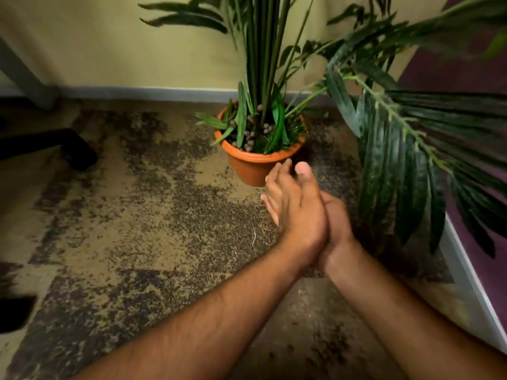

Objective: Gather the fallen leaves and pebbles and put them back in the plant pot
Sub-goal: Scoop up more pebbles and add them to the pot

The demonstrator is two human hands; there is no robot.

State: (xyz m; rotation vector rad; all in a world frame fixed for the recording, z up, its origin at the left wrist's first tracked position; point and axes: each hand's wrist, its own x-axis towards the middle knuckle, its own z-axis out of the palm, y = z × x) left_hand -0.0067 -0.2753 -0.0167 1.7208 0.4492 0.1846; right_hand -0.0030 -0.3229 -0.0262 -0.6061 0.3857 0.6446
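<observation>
An orange plant pot (255, 167) stands on the carpet near the wall, holding a tall green plant. Brown pebbles (249, 136) and loose green leaves (241, 119) lie inside it on the soil. My left hand (297, 207) and my right hand (338, 220) are pressed palm to palm just in front of the pot's right side, fingers stretched flat. The left hand covers most of the right. Nothing shows between the palms. No leaves or pebbles stand out on the floor around the pot.
Long dark fronds (397, 138) hang down on the right over the floor. A purple wall (466, 72) with a white skirting runs along the right. A black chair foot (78, 152) and a grey table leg (27, 78) stand at the left. The carpet (153, 215) is mottled.
</observation>
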